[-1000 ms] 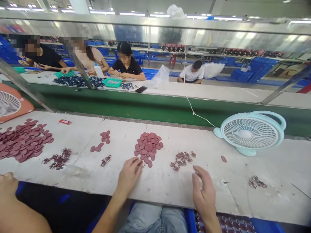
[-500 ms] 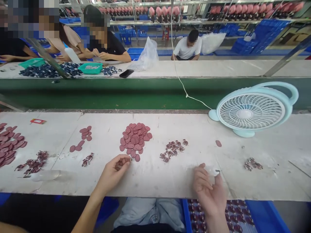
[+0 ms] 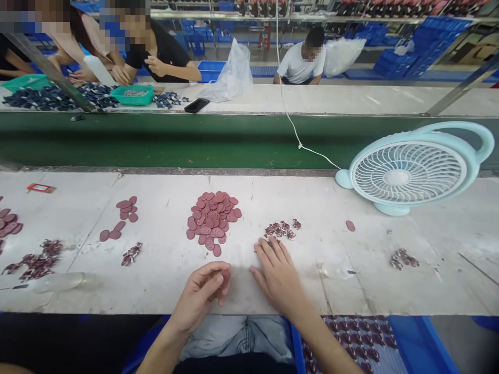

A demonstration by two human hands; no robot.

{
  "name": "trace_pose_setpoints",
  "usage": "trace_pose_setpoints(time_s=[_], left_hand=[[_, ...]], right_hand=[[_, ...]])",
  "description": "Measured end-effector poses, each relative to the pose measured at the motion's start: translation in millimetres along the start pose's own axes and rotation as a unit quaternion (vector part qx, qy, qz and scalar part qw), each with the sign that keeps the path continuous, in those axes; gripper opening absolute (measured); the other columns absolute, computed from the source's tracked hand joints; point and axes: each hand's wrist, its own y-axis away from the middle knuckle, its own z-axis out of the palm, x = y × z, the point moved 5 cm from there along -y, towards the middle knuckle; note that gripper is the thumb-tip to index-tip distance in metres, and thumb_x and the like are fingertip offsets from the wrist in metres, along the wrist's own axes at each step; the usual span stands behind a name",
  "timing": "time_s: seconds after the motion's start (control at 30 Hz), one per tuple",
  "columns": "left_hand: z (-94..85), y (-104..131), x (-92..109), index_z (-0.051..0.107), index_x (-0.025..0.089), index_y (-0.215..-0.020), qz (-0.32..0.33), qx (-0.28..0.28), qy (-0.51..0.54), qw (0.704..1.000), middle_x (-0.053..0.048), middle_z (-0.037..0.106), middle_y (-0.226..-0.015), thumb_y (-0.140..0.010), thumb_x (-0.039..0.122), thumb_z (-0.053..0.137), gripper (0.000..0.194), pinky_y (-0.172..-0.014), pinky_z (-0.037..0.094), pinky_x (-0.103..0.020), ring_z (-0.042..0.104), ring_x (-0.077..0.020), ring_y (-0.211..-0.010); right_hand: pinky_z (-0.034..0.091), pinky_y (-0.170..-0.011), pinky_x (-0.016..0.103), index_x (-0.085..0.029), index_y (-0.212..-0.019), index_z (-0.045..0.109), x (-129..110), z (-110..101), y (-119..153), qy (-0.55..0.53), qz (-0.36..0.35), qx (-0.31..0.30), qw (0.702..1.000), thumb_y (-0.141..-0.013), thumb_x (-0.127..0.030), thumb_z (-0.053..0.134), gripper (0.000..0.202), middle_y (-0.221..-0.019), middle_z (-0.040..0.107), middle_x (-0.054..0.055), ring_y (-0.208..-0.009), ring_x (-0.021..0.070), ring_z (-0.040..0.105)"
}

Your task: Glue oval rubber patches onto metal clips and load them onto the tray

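My left hand (image 3: 200, 296) is closed near the table's front edge, with a maroon oval disc (image 3: 225, 279) pinched between thumb and fingers. Just beyond it lies a heap of similar maroon discs (image 3: 212, 218). My right hand (image 3: 278, 272) is palm down with fingers stretched out, its fingertips at the near side of a cluster of small brown-and-white pieces (image 3: 281, 229). What lies under those fingertips is mostly hidden. To the right, a small clear bottle with a dark thin tip (image 3: 336, 271) rests on its side on the table.
A light-blue fan (image 3: 409, 171) stands at the back right, its white cord (image 3: 290, 124) running upward. Below the front edge, a blue crate (image 3: 409, 343) holds rows of brown pieces. Another clear bottle (image 3: 58, 282) lies at left. Co-workers sit across the green-sided bench (image 3: 175, 140).
My right hand has let go of the clear bottle and moved left to the small brown pieces. My left hand has shifted slightly right and nearer, and a disc now shows in it.
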Motion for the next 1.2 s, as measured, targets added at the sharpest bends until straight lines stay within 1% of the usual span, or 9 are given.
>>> trace_pose_setpoints(time_s=[0.17, 0.53, 0.6, 0.67, 0.83, 0.87, 0.93, 1.03, 1.2], left_hand=[[-7.9, 7.4, 2.7, 0.07, 0.02, -0.12, -0.044, 0.003, 0.058, 0.997, -0.015, 0.07, -0.12, -0.088, 0.031, 0.069, 0.034, -0.055, 0.052, -0.019, 0.069, -0.0166, -0.08], [20.5, 7.9, -22.1, 0.066, 0.024, -0.121, -0.091, -0.053, 0.137, 0.985, -0.008, 0.075, -0.106, -0.085, 0.023, 0.073, 0.036, -0.053, 0.055, -0.017, 0.075, -0.0189, -0.083], [24.0, 8.1, -24.5, 0.068, 0.022, -0.118, -0.089, -0.063, 0.14, 0.984, -0.009, 0.074, -0.107, -0.086, 0.022, 0.072, 0.032, -0.052, 0.055, -0.017, 0.075, -0.0192, -0.084], [25.9, 8.1, -27.3, 0.071, 0.02, -0.112, -0.084, -0.064, 0.144, 0.984, -0.01, 0.073, -0.111, -0.086, 0.02, 0.071, 0.026, -0.053, 0.055, -0.015, 0.074, -0.0178, -0.084], [33.1, 10.9, -34.3, 0.071, 0.019, -0.112, -0.084, -0.095, 0.151, 0.98, -0.009, 0.073, -0.105, -0.087, 0.02, 0.07, 0.025, -0.05, 0.057, -0.017, 0.074, -0.0194, -0.082], [35.1, 12.1, -35.3, 0.07, 0.02, -0.114, -0.09, -0.104, 0.153, 0.979, -0.008, 0.073, -0.099, -0.087, 0.021, 0.07, 0.027, -0.051, 0.058, -0.018, 0.075, -0.0209, -0.084], [38.4, 14.7, -35.9, 0.069, 0.023, -0.113, -0.099, -0.117, 0.157, 0.976, -0.007, 0.074, -0.095, -0.087, 0.021, 0.07, 0.026, -0.053, 0.058, -0.019, 0.075, -0.0223, -0.085], [41.2, 17.7, -35.2, 0.072, 0.021, -0.103, -0.104, -0.111, 0.158, 0.976, -0.009, 0.076, -0.101, -0.089, 0.022, 0.068, 0.014, -0.056, 0.058, -0.017, 0.075, -0.0193, -0.083], [48.6, 20.7, -39.5, 0.073, 0.021, -0.115, -0.12, -0.109, 0.168, 0.972, -0.012, 0.068, -0.132, -0.08, 0.016, 0.077, 0.036, -0.066, 0.057, -0.015, 0.074, -0.0149, -0.085]], right_hand=[[0.04, -0.117, 0.05, -0.016, -0.149, 0.041, -10.0, 2.9, 39.9, 0.008, -0.026, -0.037, 0.999, -0.097, -0.034, 0.051, 0.056, -0.157, 0.041, 0.01, -0.151, 0.0304, 0.024], [0.031, -0.119, 0.06, -0.026, -0.136, 0.058, 13.3, -18.1, 55.1, -0.218, 0.085, 0.066, 0.97, -0.092, -0.03, 0.062, 0.045, -0.15, 0.049, 0.008, -0.145, 0.032, 0.034], [0.046, -0.109, 0.052, -0.027, -0.122, 0.067, 29.8, -25.6, 72.5, -0.404, 0.203, 0.173, 0.875, -0.09, -0.036, 0.065, 0.033, -0.128, 0.062, 0.008, -0.126, 0.0276, 0.053], [0.061, -0.077, 0.036, -0.023, -0.115, 0.068, 44.1, -24.5, 88.1, -0.593, 0.281, 0.218, 0.723, -0.092, -0.053, 0.057, 0.04, -0.099, 0.063, 0.006, -0.086, 0.0177, 0.063], [0.047, -0.04, 0.02, -0.018, -0.137, 0.042, 66.9, -13.4, 86.2, -0.938, 0.248, 0.196, 0.145, -0.089, -0.063, 0.055, 0.067, -0.086, 0.052, 0.0, -0.054, 0.0087, 0.047], [0.046, -0.039, 0.02, -0.019, -0.134, 0.042, 72.4, -13.7, 82.9, -0.948, 0.23, 0.204, 0.081, -0.09, -0.061, 0.053, 0.062, -0.082, 0.05, -0.002, -0.052, 0.0091, 0.046], [0.043, -0.036, 0.021, -0.022, -0.123, 0.047, 78.7, -15.4, 77.1, -0.953, 0.209, 0.216, 0.033, -0.093, -0.058, 0.048, 0.047, -0.074, 0.045, -0.005, -0.047, 0.0094, 0.042], [0.04, -0.034, 0.018, -0.022, -0.114, 0.052, 71.6, -22.0, 74.6, -0.942, 0.221, 0.234, 0.092, -0.095, -0.05, 0.048, 0.034, -0.066, 0.043, -0.007, -0.042, 0.0073, 0.038], [0.037, -0.031, 0.014, -0.021, -0.106, 0.064, 36.9, -40.3, 85.5, -0.786, 0.32, 0.247, 0.468, -0.086, -0.056, 0.062, 0.039, -0.062, 0.053, -0.005, -0.04, 0.0062, 0.045]])
